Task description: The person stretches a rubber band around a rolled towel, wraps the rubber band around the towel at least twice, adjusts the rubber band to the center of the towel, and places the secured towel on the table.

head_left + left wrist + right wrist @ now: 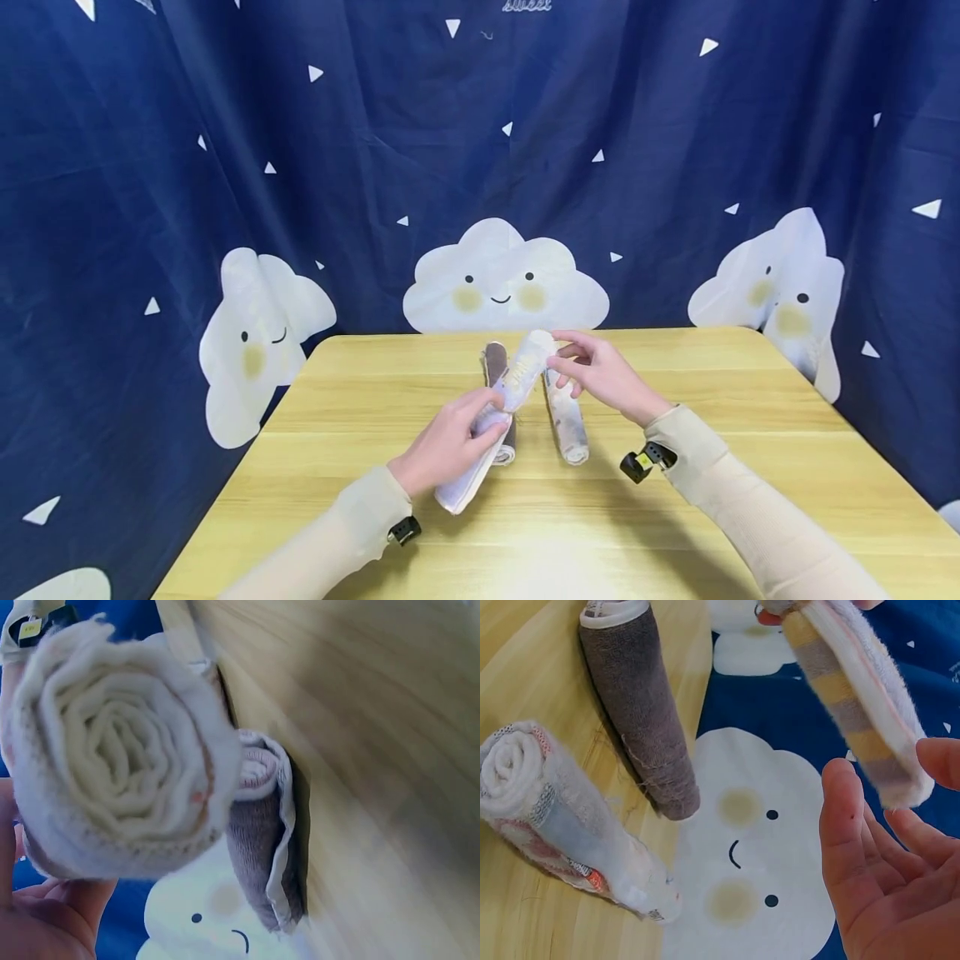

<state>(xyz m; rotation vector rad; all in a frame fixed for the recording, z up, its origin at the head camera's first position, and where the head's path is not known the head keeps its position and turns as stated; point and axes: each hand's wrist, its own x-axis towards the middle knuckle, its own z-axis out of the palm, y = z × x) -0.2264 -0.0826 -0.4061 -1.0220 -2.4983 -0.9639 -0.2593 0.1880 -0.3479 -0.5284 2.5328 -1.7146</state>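
My left hand (pixel 450 437) grips a rolled pale towel (pixel 528 367) around its middle, tilted above the table. Yellow and grey stripes show on the towel's underside in the right wrist view, and its spiral end faces the left wrist camera. At the far end of this roll is my right hand (pixel 606 377), with loosely bent, parted fingers and the thumb close to the edge. Below the held roll, partly covered by it, lies a rolled brown towel (pixel 641 712). A white patterned towel roll (pixel 568 421) lies under and beside my right hand.
The wooden table (pixel 337 467) has rounded far corners. Behind and beside it hangs a dark blue curtain (pixel 375 158) with white triangles and smiling clouds. A small black device is strapped at each wrist.
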